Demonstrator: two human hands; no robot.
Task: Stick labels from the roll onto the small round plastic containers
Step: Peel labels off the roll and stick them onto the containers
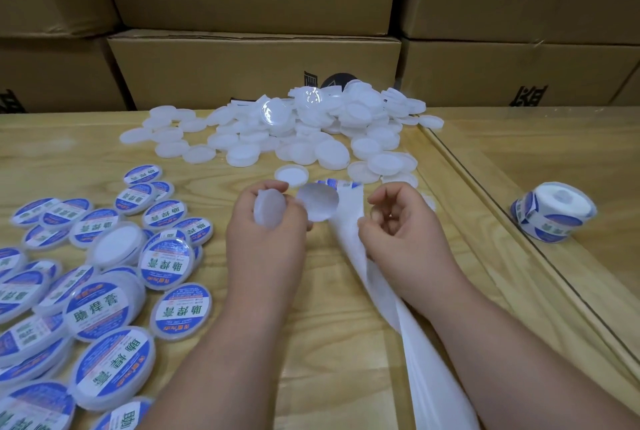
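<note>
My left hand (268,232) grips a small white round container (269,210), its fingers curled round it. Just right of it a round label (318,203) stands up from the white backing strip (351,203), its pale back facing me. My right hand (401,225) holds the backing strip with curled fingers. The strip trails down past my right wrist to the frame's bottom. A pile of bare white containers (311,128) lies at the table's far side. Labelled blue-and-white containers (104,291) lie spread at the left.
A label roll (552,211) stands at the right, beyond a raised wooden ridge (485,201) across the wooden table (311,325). Stacked cardboard boxes (256,66) wall off the table's far edge.
</note>
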